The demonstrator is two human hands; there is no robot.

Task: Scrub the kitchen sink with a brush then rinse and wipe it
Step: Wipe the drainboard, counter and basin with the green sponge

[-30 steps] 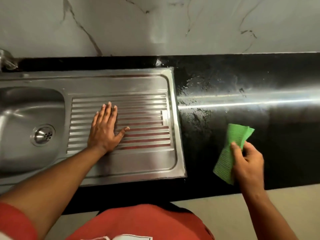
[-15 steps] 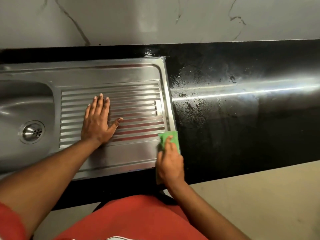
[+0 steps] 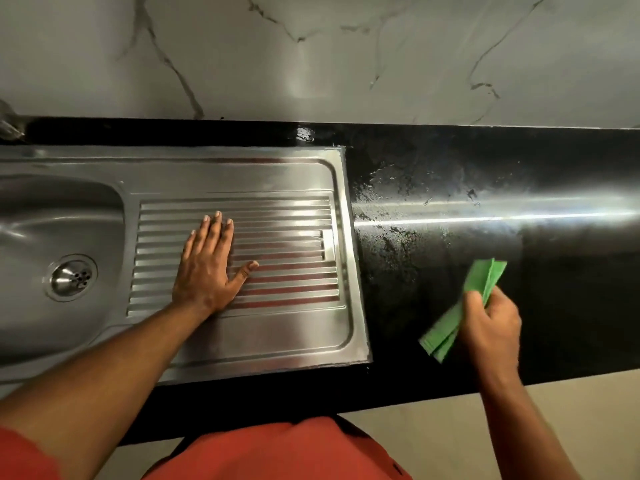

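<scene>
**A:** What takes up the most room?
**B:** A white marble wall (image 3: 346, 57) at the back. Below it is a glossy black desk (image 3: 536, 174), streaked wet just right of the steel.

**A:** Where's the sink?
**B:** The steel sink (image 3: 242, 166) is set into the desk on the left. Its basin (image 3: 41, 216) is at the far left, with the ribbed drainboard (image 3: 287, 233) beside it.

**A:** And the hands?
**B:** The left hand (image 3: 207, 271) lies flat on the ribs, fingers straight and thumb spread. The right hand (image 3: 491, 323) is over the black desk, well right of the sink, fingers curled round a folded green cloth (image 3: 485, 275). I cannot tell whether the cloth touches the desk.

**A:** Anything smaller?
**B:** A round drain strainer (image 3: 71, 277) in the basin floor.
</scene>
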